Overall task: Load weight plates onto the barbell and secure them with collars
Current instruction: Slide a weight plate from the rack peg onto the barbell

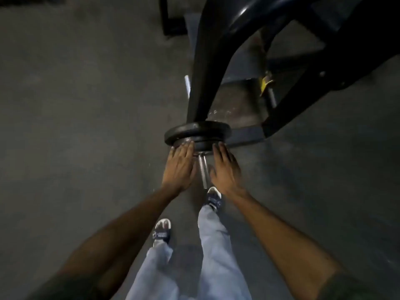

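Two black weight plates sit stacked on a silver bar sleeve that points toward me. The near plate is the smaller one. My left hand lies flat, fingers together, with its fingertips against the near plate's left side. My right hand does the same on the right side. The bare end of the sleeve runs between my two hands. No collar is visible on the sleeve.
A thick black machine arm rises from behind the plates toward the top right. A yellow tag and a short silver peg show on the frame beyond. My two feet in sandals stand on the dark grey floor.
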